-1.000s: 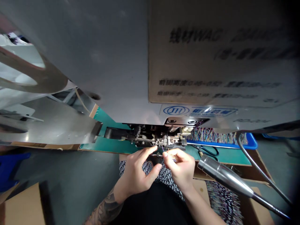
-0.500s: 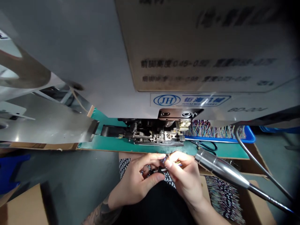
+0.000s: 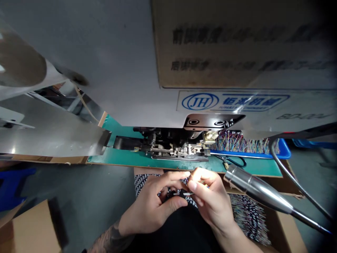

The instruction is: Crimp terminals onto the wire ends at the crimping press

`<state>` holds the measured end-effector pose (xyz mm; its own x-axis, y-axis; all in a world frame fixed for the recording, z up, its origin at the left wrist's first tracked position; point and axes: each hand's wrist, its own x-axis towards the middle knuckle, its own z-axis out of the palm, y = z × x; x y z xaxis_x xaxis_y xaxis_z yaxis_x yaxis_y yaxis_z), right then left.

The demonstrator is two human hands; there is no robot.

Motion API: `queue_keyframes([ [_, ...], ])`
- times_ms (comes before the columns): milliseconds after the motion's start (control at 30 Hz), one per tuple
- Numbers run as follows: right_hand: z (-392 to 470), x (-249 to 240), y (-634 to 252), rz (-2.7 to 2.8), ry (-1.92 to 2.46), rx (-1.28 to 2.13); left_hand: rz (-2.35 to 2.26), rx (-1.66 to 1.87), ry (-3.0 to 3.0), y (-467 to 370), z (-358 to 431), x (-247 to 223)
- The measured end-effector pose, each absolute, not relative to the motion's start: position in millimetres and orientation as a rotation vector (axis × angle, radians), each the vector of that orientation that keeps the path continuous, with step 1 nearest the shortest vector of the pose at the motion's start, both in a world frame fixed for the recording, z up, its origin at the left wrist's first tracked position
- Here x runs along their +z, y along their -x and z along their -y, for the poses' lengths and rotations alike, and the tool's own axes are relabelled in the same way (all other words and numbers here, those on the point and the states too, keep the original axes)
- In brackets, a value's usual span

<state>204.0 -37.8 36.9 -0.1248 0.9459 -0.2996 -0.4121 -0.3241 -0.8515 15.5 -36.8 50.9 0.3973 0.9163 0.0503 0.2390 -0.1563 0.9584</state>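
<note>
Wires (image 3: pixel 191 178) likely light, limp; grip near ends. Right fingers (image 3: pixel 202 190) pinch them; left fingers (image 3: pixel 172 175) half-curled, hold unclear.

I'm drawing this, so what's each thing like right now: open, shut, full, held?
Right hand: closed in a pinch
Thin wires: pinched, partly hidden
Left hand: curled; grip unclear
Blue tray: holding many colourful wires
Cardboard box on the right: open, more wires inside
Machine: cannot tell if running

The metal lamp (image 3: pixel 259 189) crowds the right hand (image 3: pixel 212 200), the machine housing (image 3: pixel 113 70) bars above; left, over the floor (image 3: pixel 97 189), seems passable.
</note>
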Motion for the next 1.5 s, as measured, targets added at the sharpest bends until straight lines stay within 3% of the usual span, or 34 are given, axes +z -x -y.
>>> queue_keyframes([
  [800,33.1,32.6,-206.7,0.719,0.993,1.754,-1.068,0.840,-1.645,-18.7,35.4,49.3],
  [1233,32.8,5.7,-206.2,1.313,1.092,1.734,-0.772,1.290,-0.827,-6.4,16.7,10.8],
  [1500,35.8,3.8,-191.2,1.138,1.143,1.542,-0.717,1.253,-0.788,-16.9,19.5,1.8],
])
